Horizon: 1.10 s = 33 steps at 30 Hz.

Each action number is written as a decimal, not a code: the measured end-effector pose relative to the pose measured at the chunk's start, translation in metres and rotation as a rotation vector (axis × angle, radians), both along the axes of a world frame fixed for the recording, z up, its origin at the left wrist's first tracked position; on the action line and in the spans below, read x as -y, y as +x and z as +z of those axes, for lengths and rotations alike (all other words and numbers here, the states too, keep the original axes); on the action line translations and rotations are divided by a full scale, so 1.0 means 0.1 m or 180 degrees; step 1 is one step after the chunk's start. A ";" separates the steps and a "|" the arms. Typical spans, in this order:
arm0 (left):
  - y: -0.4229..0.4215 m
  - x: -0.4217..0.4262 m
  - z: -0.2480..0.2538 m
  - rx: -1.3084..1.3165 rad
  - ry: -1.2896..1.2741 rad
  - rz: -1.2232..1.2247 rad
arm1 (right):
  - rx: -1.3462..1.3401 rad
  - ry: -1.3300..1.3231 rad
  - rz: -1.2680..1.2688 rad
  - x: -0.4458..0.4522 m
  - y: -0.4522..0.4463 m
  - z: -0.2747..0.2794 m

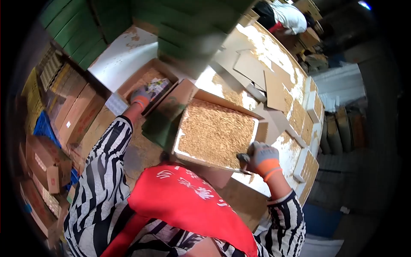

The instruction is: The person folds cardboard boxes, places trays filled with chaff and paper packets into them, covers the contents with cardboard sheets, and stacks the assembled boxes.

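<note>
A cardboard box point(217, 129) with a white inner rim, full of loose golden-brown grains, stands in front of my body. My right hand point(260, 156), in a grey glove with an orange cuff, closes on the box's near right corner, its dark thumb over the edge. To the left, my left hand point(142, 95), gloved alike, reaches into a smaller open carton point(168, 73). Its fingers are beside a patterned packet point(159, 87) in that carton; whether they grip anything is too small to tell. Cardboard flaps stand between the two boxes.
Green crates point(188, 30) are stacked ahead. A white table point(257, 182) with scattered grains and flat cardboard pieces point(276, 92) extends right. Cartons point(47, 165) crowd the left floor. Another person in a white top point(289, 18) bends at the table's far end.
</note>
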<state>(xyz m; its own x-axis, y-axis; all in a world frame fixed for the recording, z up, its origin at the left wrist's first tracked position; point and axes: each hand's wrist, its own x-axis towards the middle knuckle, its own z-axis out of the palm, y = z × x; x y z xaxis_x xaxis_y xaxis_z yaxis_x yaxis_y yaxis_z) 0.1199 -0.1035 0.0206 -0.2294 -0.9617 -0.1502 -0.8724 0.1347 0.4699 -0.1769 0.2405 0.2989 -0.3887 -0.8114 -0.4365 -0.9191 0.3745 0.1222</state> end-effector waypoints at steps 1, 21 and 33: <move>0.03 0.10 -0.21 0.0160 0.0055 -0.0177 | -0.0058 0.0296 -0.0037 0.11 0.03 0.00; 0.17 0.04 -0.05 0.0057 -0.0458 -0.0002 | 0.0370 -0.1128 -0.1465 -0.67 -2.81 -2.65; -0.02 -0.13 0.04 0.0683 -0.0586 0.0729 | 0.0357 -0.1990 -0.2023 -0.80 -3.04 -2.22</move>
